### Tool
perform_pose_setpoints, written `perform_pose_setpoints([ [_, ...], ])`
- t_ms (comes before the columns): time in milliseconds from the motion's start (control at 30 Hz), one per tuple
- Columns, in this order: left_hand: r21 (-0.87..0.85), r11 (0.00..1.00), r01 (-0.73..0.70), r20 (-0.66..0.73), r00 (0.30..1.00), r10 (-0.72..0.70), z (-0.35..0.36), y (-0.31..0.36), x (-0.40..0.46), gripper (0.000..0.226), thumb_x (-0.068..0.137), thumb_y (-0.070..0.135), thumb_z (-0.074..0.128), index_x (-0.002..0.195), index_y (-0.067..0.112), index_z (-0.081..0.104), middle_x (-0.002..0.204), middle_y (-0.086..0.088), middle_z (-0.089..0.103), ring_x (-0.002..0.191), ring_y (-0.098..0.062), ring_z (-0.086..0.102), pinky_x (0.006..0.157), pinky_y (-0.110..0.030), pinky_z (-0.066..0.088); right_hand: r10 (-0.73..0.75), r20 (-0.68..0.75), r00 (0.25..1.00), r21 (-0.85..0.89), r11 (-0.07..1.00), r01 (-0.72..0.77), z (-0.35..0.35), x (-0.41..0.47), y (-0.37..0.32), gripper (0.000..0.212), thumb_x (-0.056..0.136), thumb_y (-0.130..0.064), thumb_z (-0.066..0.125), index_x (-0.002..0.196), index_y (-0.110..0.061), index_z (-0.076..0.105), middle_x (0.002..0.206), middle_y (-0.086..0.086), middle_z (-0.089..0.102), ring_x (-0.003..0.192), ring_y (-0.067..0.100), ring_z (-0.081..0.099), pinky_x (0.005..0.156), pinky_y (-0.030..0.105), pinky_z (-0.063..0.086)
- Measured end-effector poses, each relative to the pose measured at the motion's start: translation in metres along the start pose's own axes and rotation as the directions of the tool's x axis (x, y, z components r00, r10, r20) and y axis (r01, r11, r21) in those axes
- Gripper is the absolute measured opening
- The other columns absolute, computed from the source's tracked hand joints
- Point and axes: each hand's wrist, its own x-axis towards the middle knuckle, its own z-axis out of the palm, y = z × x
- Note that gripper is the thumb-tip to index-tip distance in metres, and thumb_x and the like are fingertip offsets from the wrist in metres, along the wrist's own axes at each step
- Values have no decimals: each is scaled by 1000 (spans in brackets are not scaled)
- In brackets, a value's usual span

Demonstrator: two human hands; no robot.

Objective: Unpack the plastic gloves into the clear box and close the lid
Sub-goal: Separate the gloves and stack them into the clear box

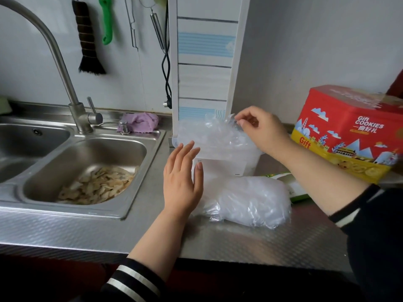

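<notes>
Right hand (pixel 259 127): fingertips pinched on a crumpled edge of thin clear film, lifted above the clear box (pixel 226 158). Left hand (pixel 182 177): fingers straight and spread, holding nothing, hovering just left of the box and in front of it; whether it touches the box wall cannot be told.

Step in hand, as judged: feeding plastic gloves (pixel 214 136) into the box. A loose heap of film sits over the box mouth; how much is inside versus draped over the rim is not clear. The lid is not identifiable.

A 2nd mass, a full bag of gloves (pixel 253 201), lies on the steel surface (pixel 196 240) directly in front of the box, touching or nearly touching it. Much unpacking seems left.

Next move probably needs the right hand to press or drop the film down while the left steadies the box. The film is light and springy, likely to puff back out.

Left of the box: sink basin (pixel 122 147) holding pale peelings (pixel 98 184). Right of the box: red cookie tin (pixel 351 131), shut.
</notes>
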Motion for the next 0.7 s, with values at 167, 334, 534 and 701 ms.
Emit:
perform_pose_setpoints([
  [167,-19,1000,-1,-2,1000,1,0,0,-1,37,99,25,39,126,10,59,139,-2,52,136,-21,39,115,-31,24,-27,376,926,40,999,13,-8,-71,-16,20,82,-36,73,94,-23,63,91,-13,62,82,-2,56,76,16,43],
  [334,-36,999,19,-2,1000,-19,0,0,0,37,99,26,38,126,11,58,140,-1,52,136,-21,38,115,-31,25,215,593,776,-301,953,-35,0,-105,9,51,79,-47,72,126,-34,58,132,-17,50,122,5,43,103,24,35],
  [534,-60,997,42,-2,999,-42,0,2,-1,37,99,27,37,127,13,57,140,1,51,137,-18,37,115,-28,23,310,415,855,-124,951,-285,4,-108,13,9,86,-28,70,93,-26,76,116,-16,67,107,5,60,100,34,46],
  [701,-91,994,61,-15,998,-62,-2,2,-1,37,100,27,36,127,13,57,139,2,52,137,-14,36,114,-27,24,252,291,923,-5,965,-261,-18,-84,-9,8,86,-25,70,92,-25,75,91,-9,73,87,7,67,84,27,51],
])
